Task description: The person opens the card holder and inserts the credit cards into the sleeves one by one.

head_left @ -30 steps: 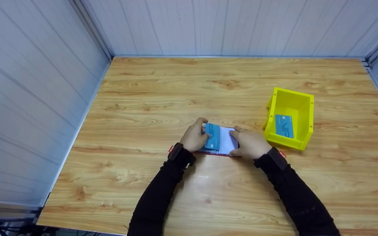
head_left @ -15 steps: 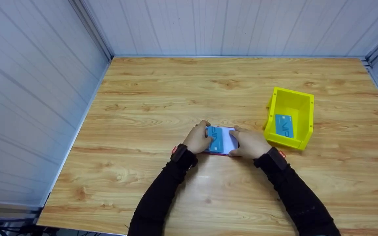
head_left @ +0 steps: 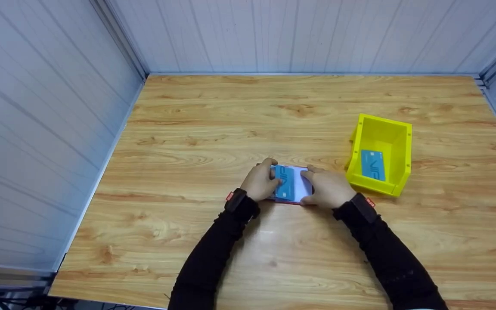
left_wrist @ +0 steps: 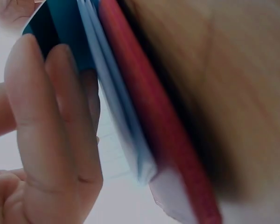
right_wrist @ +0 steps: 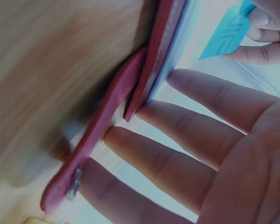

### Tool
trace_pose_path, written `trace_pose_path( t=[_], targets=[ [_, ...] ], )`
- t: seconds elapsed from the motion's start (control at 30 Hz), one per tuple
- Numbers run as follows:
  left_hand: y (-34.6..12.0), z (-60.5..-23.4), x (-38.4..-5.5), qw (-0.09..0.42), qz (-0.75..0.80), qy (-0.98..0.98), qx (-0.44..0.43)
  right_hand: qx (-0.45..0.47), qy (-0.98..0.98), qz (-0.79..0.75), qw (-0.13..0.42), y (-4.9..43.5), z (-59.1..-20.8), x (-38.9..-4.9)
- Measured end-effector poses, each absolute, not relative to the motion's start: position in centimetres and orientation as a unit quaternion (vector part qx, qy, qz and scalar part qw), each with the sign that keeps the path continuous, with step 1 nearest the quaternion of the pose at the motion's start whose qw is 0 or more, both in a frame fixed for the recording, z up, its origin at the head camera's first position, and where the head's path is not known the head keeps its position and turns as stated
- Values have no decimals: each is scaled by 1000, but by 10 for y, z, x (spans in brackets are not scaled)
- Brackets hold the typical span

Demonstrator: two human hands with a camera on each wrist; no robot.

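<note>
A blue VIP card [head_left: 286,189] is pinched in my left hand [head_left: 258,183], just over an open card holder [head_left: 302,186]. The holder has pale inner sleeves and a red cover [left_wrist: 140,88], seen edge-on in the left wrist view. Fingers of my left hand [left_wrist: 51,126] lie against the card's underside there. My right hand [head_left: 330,188] steadies the holder's right end. In the right wrist view its fairly straight fingers [right_wrist: 210,95] touch the sleeves and a red strap [right_wrist: 102,119] with a metal snap. Whether the card's edge has entered a sleeve I cannot tell.
To the right of my right hand stands a yellow bin [head_left: 396,189]. A second blue VIP card [head_left: 373,165] lies inside it. Pale panel walls [head_left: 248,38] border the wooden table [head_left: 205,112] at the back and sides.
My left hand has shifted slightly right with the card, which now covers more of the pale sleeve. Most of this came in the first half second. The right hand stays in place.
</note>
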State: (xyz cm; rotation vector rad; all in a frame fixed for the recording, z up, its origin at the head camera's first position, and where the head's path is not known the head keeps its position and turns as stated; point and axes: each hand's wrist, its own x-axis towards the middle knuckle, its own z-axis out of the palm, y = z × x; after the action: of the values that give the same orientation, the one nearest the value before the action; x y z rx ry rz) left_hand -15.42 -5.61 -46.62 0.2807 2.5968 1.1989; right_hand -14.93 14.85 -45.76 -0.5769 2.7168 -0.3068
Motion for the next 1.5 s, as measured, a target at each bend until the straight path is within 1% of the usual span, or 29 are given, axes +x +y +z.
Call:
trace_pose_path(
  t=[0.13,0.43,0.8,1.13,1.5],
  targets=[
    [-53,-466,-157,132,404,899,102,-209,958,-108,163,149,-458,-149],
    [-43,-466,-162,132,354,919,115,-208,957,-117,165,150,-459,-149],
    [-29,-464,-161,123,286,941,131,-210,956,-119,166,150,-459,-149],
    [-23,-460,-152,103,290,940,147,-231,957,-122,127,151,-460,-148],
    [-17,-458,-141,95,273,943,164,-213,956,-130,156,150,-460,-149]
  ],
)
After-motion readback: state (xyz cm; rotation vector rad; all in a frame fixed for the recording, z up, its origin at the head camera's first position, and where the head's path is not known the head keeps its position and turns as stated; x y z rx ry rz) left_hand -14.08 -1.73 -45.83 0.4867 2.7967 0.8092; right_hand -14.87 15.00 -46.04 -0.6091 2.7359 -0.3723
